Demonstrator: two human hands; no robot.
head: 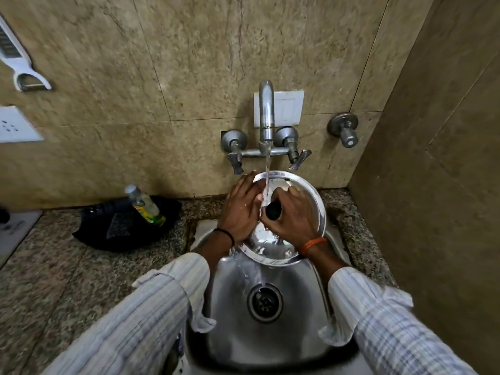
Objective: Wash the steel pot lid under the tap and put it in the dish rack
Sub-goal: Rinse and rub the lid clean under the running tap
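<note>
The round steel pot lid [305, 193] is held tilted over the steel sink [235, 315], under the running tap [266, 109]. Water falls onto the lid beside its black knob [273, 211] and runs off the lower rim toward the drain [264, 303]. My right hand [293, 215] grips the lid around the knob. My left hand [242, 209] lies flat with spread fingers against the lid's left side, in the stream. No dish rack is in view.
A black tray [121, 226] with a bottle of dish liquid [146, 204] sits on the granite counter [67, 266] left of the sink. A tiled wall is close behind and on the right, carrying a second valve [345, 129]. A white peeler [16, 58] hangs at upper left.
</note>
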